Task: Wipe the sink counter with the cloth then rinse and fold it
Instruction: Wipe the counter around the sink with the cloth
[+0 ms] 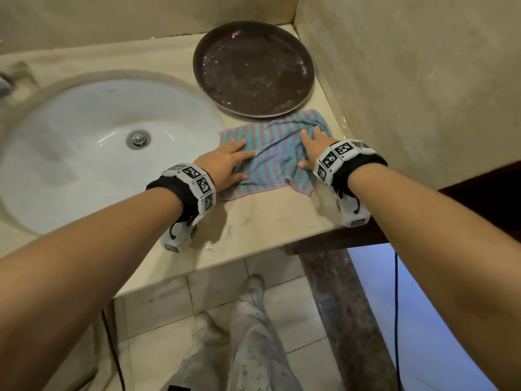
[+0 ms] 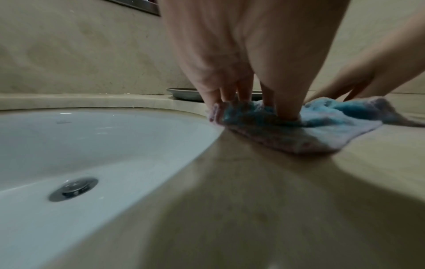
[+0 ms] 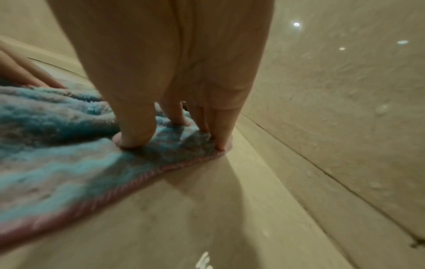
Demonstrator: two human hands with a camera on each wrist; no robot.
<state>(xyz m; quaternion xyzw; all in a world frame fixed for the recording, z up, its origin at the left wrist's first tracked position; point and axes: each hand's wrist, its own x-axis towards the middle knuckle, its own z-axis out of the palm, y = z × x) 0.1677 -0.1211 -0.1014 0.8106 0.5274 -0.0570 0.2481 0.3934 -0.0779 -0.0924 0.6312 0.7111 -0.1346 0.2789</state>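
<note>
A blue and pink striped cloth (image 1: 275,153) lies spread and wrinkled on the beige counter (image 1: 270,218), right of the white sink (image 1: 84,153). My left hand (image 1: 225,165) lies flat on the cloth's left part, fingers straight and pressing down. My right hand (image 1: 314,149) presses flat on its right part near the side wall. In the left wrist view the left fingers (image 2: 287,109) push into the cloth (image 2: 299,134) beside the basin edge. In the right wrist view the right fingers (image 3: 135,131) bear down on the cloth (image 3: 57,154).
A round dark brown tray (image 1: 253,69) sits at the back corner, its rim overlapping the cloth's far edge. The drain (image 1: 138,139) is in the basin's middle. Tiled walls (image 1: 408,80) close the back and right. Wet patches mark the counter's front near its edge (image 1: 225,266).
</note>
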